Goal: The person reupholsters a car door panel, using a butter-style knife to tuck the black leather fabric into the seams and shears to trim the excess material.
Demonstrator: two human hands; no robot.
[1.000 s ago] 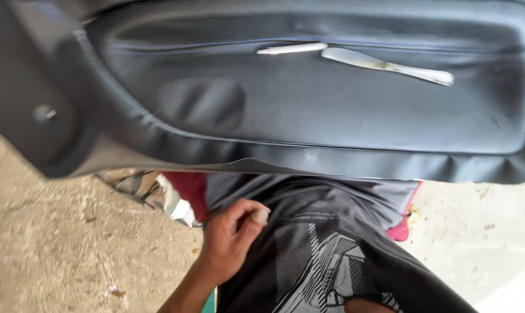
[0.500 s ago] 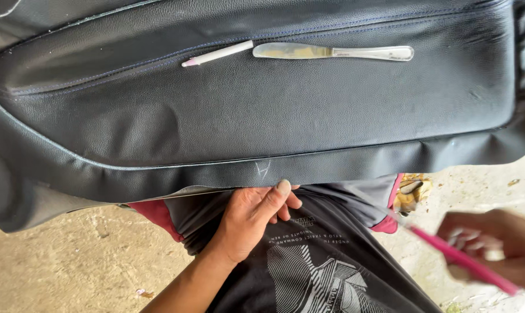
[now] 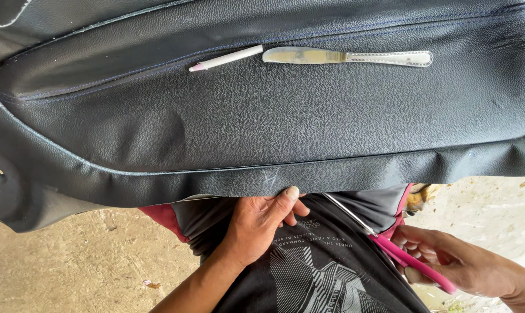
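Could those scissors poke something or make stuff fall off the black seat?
Maybe. The scissors in the right hand point toward the left hand pinching the black cover edge, so fingers could get nicked. The knife and white pencil lie loose on top; tugging might slide them off.

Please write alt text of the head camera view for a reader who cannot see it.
A person's left hand pinches the lower edge of a black leather cover while the right hand brings pink-handled scissors toward it. A table knife and a white marking pencil lie on top.
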